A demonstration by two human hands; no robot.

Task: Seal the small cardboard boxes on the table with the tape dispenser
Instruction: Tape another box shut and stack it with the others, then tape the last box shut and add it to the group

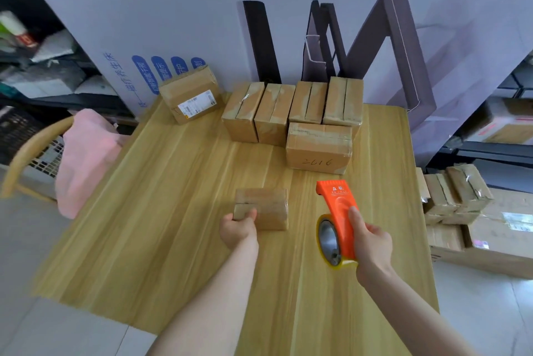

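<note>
Spreading across most of the view, the pale wood-grain bench (178, 225) carries everything you work on. Behind its far edge stands a large white printed cardboard carton (173, 9). A pink cloth (86, 159) hangs over the curved wooden chair (34, 148) at the bench's left side.

Four brown cardboard boxes (274, 113) stand side by side along the far edge, tape over their top seams. Just in front of the right-hand ones lies a taped brown box marked "2016" (318, 148). A brown box with a white shipping label (190, 97) sits tilted at the far left corner, apart from the row.

The small brown cardboard box (264, 208) lies near the middle of the bench. Your left hand (238, 228) grips its near left corner, fingers (251, 215) curled onto it.

Near its right but apart from it, your right hand (373, 240) holds the orange plastic tape dispenser (339, 211) over the bench. Its fingers are clamped round the body, and the toothed end points away from you.
</note>
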